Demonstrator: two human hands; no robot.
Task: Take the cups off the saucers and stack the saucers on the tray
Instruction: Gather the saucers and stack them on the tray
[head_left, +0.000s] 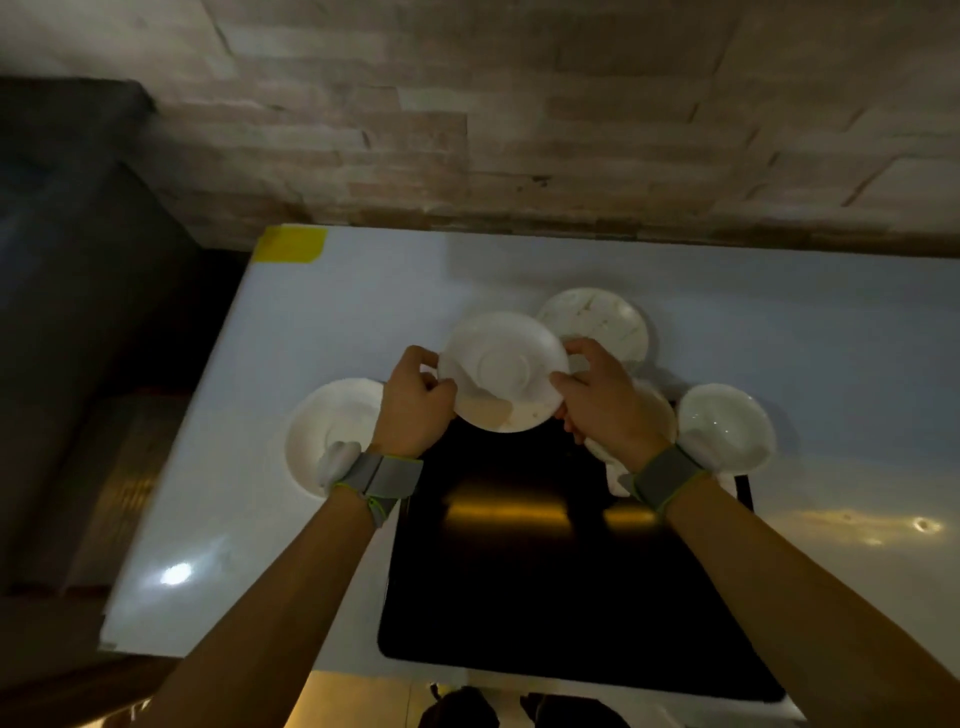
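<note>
Both hands hold one white saucer (501, 371) by its rim, above the far edge of the black tray (561, 582). My left hand (413, 400) grips its left side and my right hand (605, 400) its right side. The saucer has a brownish smear on its near part. A white cup (332, 434) with its handle toward me stands left of the tray. Another white cup (727, 428) stands at the tray's far right corner. A white saucer (597, 325) lies behind the held one. Something white lies partly hidden under my right hand.
The white table (311, 312) ends at a brick wall behind and drops off on the left, where a dark cabinet (78, 260) stands. A yellow tape patch (291, 245) marks the far left corner.
</note>
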